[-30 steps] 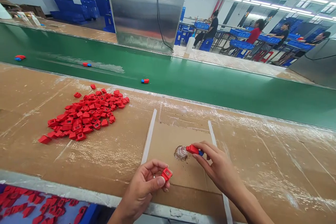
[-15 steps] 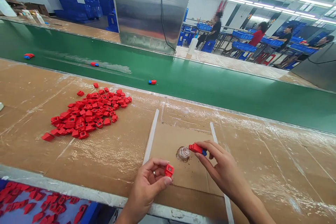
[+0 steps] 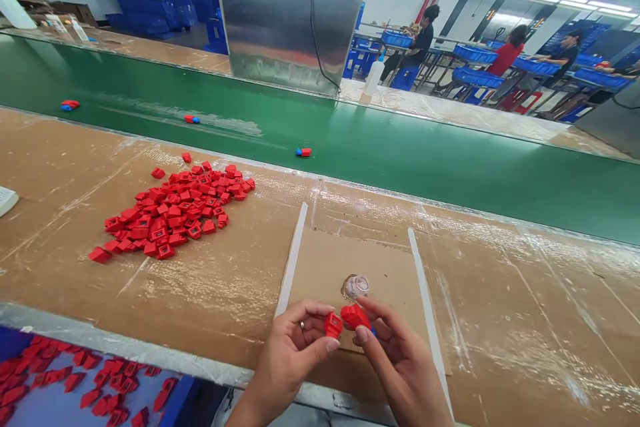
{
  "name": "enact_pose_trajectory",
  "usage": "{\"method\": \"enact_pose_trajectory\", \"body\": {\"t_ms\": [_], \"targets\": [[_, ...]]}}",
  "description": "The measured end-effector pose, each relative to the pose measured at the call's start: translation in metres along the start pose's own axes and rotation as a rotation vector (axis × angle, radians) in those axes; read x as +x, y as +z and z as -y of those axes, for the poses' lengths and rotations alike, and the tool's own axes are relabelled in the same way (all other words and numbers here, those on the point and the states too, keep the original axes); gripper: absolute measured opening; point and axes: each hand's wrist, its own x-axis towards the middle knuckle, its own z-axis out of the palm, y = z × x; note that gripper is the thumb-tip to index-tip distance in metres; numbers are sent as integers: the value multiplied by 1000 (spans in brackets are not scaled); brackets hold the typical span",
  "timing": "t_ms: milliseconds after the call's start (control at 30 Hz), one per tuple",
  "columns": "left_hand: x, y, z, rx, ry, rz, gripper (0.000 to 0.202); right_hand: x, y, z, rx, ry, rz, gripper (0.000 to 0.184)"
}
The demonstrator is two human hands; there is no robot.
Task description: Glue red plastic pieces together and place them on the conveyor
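Observation:
Between the thumb and fingers of my left hand (image 3: 300, 350) is a small red plastic block (image 3: 333, 325) with a square hole in its face. My right hand (image 3: 400, 360) pinches a red and blue plastic piece (image 3: 355, 315), its blue end mostly hidden behind the fingers. The two pieces are close together, with a narrow gap between them. Just beyond my hands, a small round clear dish (image 3: 356, 287) is set on a cardboard sheet (image 3: 350, 250) between two white strips.
A pile of red blocks (image 3: 175, 207) lies left on the brown bench. Several red-blue pieces (image 3: 303, 152) ride a green conveyor belt (image 3: 400, 167) behind. At lower left is a blue bin (image 3: 175, 407) of red parts. People sit at far tables.
My right hand has moved from beside the dish toward my left hand, bringing the red and blue piece close to the red block. The pieces on the belt appear shifted slightly right.

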Motion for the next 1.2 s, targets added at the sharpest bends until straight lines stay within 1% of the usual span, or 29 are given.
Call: {"method": "enact_pose_trajectory", "body": {"t_ms": [233, 367, 467, 567, 667, 733, 800, 900, 967, 1067, 1133, 1200], "targets": [[-2, 1, 2, -39, -6, 33, 29, -4, 4, -11, 143, 36, 56, 33], [-2, 2, 1, -32, -5, 36, 28, -4, 5, -14, 162, 22, 59, 31], [-1, 3, 0, -20, -12, 26, 29, -3, 4, -10, 117, -16, 48, 29], [-1, 4, 0, 8, -4, 3, 28, -1, 2, 0, -12, -86, 52, 21], [0, 4, 0, 62, 38, 5, 20, 0, 1, 7, -162, -173, 84, 14], [0, 4, 0, 103, 67, 21, 16, 1, 0, 8, -221, -209, 116, 14], [-1, 3, -1, 152, 83, 26, 14, 1, 0, 5, -230, -214, 149, 14], [-3, 3, -2, 278, 110, 31, 12, -1, 2, -3, -158, -173, 181, 14], [-4, 4, -4, 375, 147, 42, 14, -3, 5, -8, -92, -154, 162, 13], [-3, 6, -3, 466, 161, 20, 20, -5, 9, -16, 11, -127, 50, 14], [-2, 7, -1, 435, 100, -24, 25, -5, 11, -18, 77, -81, -14, 20], [-1, 8, 1, 356, 16, -71, 35, -5, 12, -19, 107, -60, -50, 23]]}}
